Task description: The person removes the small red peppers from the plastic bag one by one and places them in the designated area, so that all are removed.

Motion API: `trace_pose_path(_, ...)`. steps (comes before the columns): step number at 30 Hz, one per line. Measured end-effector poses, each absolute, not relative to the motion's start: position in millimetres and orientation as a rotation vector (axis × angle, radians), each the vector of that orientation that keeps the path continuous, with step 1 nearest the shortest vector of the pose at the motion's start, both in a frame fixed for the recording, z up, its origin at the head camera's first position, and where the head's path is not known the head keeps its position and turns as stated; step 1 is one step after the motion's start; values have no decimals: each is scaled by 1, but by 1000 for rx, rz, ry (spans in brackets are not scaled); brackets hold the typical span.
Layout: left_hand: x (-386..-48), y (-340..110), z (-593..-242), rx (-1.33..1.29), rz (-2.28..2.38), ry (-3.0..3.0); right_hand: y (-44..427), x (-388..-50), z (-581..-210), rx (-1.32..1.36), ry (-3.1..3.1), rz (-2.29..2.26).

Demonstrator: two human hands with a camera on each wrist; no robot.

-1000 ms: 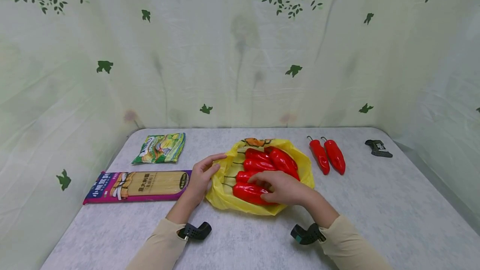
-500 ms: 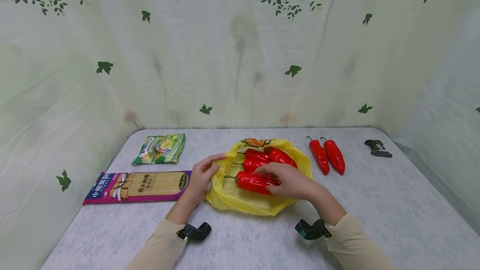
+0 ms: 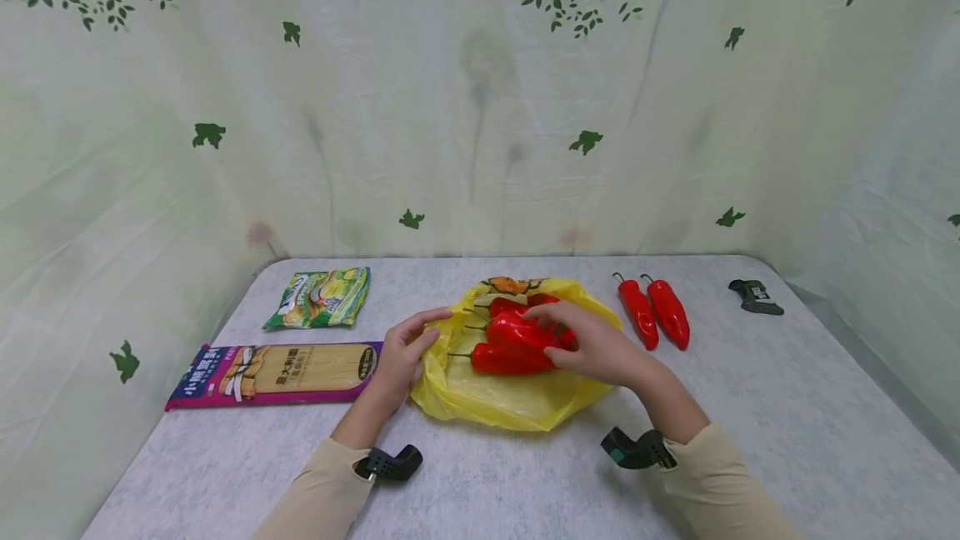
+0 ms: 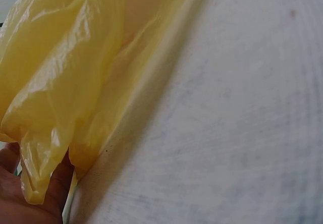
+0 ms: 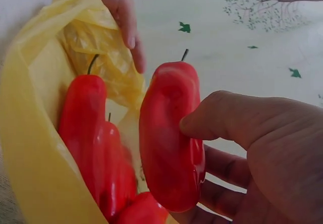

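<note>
A yellow plastic bag (image 3: 510, 411) lies spread wide in the middle of the table, with several red chili peppers (image 3: 506, 361) inside, stems to the left. My left hand (image 3: 405, 352) grips the bag's left rim; in the left wrist view, thin yellow plastic (image 4: 60, 82) bunches between its thumb and fingers. Over the bag's mouth, my right hand (image 3: 592, 344) pinches one glossy red chili pepper (image 5: 169, 138) between thumb and fingers, raised above the others, as the right wrist view shows. Part of that pepper is hidden behind the hand in the head view.
Two red chili peppers (image 3: 652, 311) lie side by side right of the bag. A small black packet (image 3: 756, 297) is at the far right. On the left are a long pasta pack (image 3: 277, 373) and a green snack bag (image 3: 318, 298). A leaf-printed curtain (image 3: 480, 107) encloses the table.
My right hand has lifted the nearest chili pepper off the bag's front side and carried it up and back over the other peppers. The left hand has stayed at the rim.
</note>
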State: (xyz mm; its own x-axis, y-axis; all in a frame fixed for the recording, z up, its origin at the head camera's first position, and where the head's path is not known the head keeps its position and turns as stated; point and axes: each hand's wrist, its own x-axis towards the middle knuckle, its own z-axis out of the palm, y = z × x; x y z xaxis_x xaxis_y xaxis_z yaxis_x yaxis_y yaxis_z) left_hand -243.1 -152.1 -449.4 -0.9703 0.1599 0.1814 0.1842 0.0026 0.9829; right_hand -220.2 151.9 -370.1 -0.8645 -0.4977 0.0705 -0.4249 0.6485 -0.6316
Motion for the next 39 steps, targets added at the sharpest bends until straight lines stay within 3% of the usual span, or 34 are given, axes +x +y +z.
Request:
trace_pose_path(13, -243, -152, -449, -367, -2177, -2228, 175, -225, -354, -726, 2870, -1265)
trace_pose_path(25, -244, -153, -450, -326, -2170, -2267, 198, -232, -349, -506, 2946, -1470)
trace_pose_path(39, -244, -153, -451, -350, -2161, -2249, 216, -238, -351, -433, 3084, -1421)
